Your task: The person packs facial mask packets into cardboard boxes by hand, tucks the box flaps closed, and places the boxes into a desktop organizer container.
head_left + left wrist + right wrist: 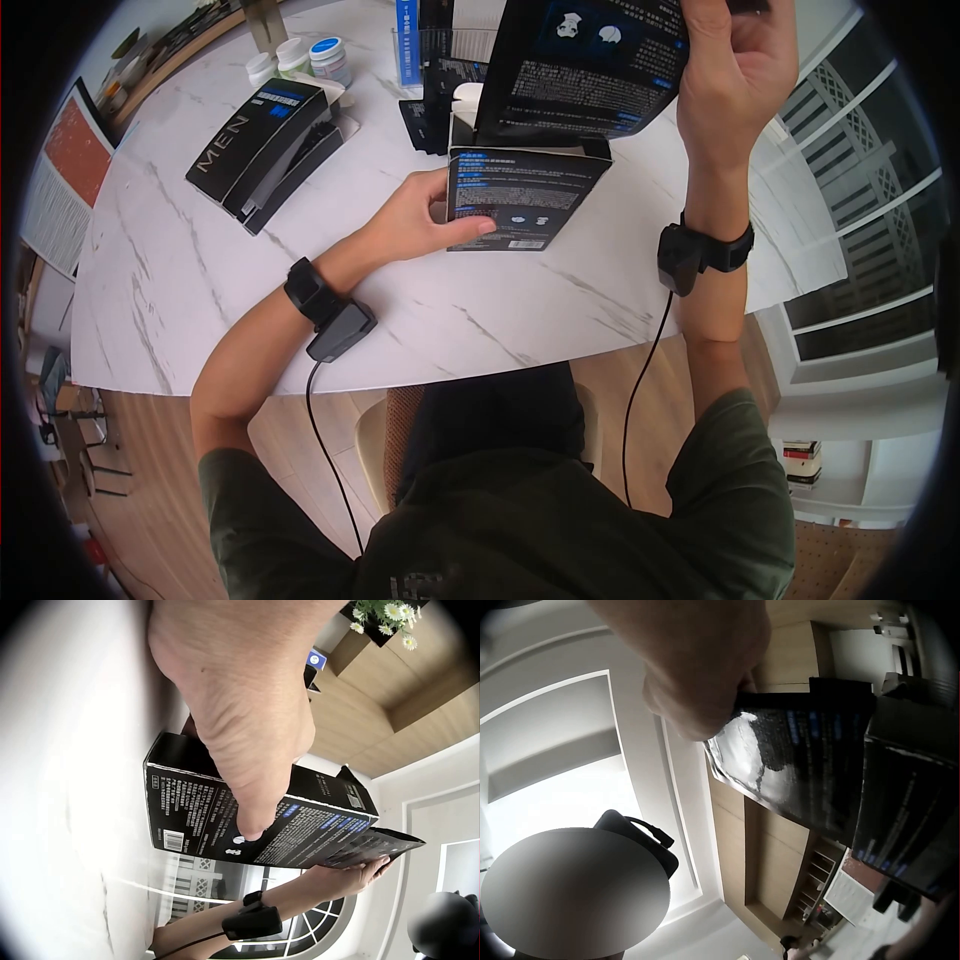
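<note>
Nearest the head camera, a dark green shirt (600,520) is seen, with both forearms reaching out over the white marble table (200,290). A black box (522,210) with small blue and white print is stood upright on the table just ahead of the body. It is held by the left hand (415,215): the thumb is laid flat across the printed front face beside a barcode, and the other fingers are curled round the box's side, as the left wrist view also shows. The fine print on it cannot be read.

A flat black pouch (585,65), printed in blue and white, is held up above the box's open top by the right hand (735,70). Its upper edge is pinched between thumb and curled fingers; the lower end of the pouch sits at the box's mouth.

Farther left on the table, a black case (262,150) lettered "MEN" is lying well apart from the box. Behind it, white jars (300,60) are standing near the table's far edge.
</note>
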The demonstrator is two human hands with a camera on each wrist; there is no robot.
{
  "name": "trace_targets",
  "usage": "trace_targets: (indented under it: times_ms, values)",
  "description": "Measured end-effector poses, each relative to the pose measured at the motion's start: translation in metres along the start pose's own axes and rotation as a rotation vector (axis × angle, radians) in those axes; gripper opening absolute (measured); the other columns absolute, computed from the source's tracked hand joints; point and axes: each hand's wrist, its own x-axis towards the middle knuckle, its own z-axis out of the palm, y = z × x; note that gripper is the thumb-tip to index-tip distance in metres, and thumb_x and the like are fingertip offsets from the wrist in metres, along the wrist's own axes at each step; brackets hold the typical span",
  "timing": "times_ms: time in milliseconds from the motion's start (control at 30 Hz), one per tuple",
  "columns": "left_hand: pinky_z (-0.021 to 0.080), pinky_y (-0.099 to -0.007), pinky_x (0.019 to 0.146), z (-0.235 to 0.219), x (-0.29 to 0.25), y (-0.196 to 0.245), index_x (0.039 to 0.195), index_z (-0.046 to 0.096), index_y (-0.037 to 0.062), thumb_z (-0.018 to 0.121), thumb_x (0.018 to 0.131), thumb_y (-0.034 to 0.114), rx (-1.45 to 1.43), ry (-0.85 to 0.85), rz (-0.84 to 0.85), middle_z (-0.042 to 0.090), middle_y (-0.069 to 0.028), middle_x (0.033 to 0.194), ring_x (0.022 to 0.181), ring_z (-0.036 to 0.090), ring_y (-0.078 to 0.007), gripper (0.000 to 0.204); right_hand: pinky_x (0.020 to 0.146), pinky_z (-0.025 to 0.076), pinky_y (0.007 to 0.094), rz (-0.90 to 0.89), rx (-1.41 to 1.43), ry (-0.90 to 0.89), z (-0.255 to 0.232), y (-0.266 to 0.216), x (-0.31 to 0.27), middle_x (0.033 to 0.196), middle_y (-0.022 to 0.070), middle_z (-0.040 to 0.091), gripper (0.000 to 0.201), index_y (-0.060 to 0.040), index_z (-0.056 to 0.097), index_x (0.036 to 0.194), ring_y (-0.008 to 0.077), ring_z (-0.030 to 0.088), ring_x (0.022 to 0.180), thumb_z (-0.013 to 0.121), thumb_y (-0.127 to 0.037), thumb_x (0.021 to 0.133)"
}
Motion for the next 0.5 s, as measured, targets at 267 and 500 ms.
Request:
trace_targets:
  times_ms: [267, 500]
  values:
    - [0.046, -0.0290, 0.087, 0.000, 0.000, 0.000, 0.109, 0.058, 0.0000, 0.071, 0.079, 0.020, -0.012, 0.002, 0.005, 0.065, -0.0077, 0.100, 0.090, 0.059, -0.0129, 0.039, 0.071, 0.044, 0.0180, -0.038, -0.223, -0.092, -0.012, 0.010, 0.002, 0.095, 0.0059, 0.058, 0.025, 0.0026, 0.047, 0.113, 0.0079, 0.055, 0.083, 0.053, -0.006, 0.091]
    - [0.045, -0.0298, 0.088, 0.001, 0.000, -0.001, 0.109, 0.057, 0.0002, 0.071, 0.079, 0.022, 0.001, -0.001, 0.000, 0.065, -0.0079, 0.100, 0.090, 0.059, -0.0138, 0.040, 0.072, 0.045, 0.0194, -0.017, -0.288, -0.235, -0.005, 0.008, -0.004, 0.096, 0.0075, 0.059, 0.022, 0.0032, 0.049, 0.111, 0.0093, 0.056, 0.083, 0.052, -0.003, 0.090]
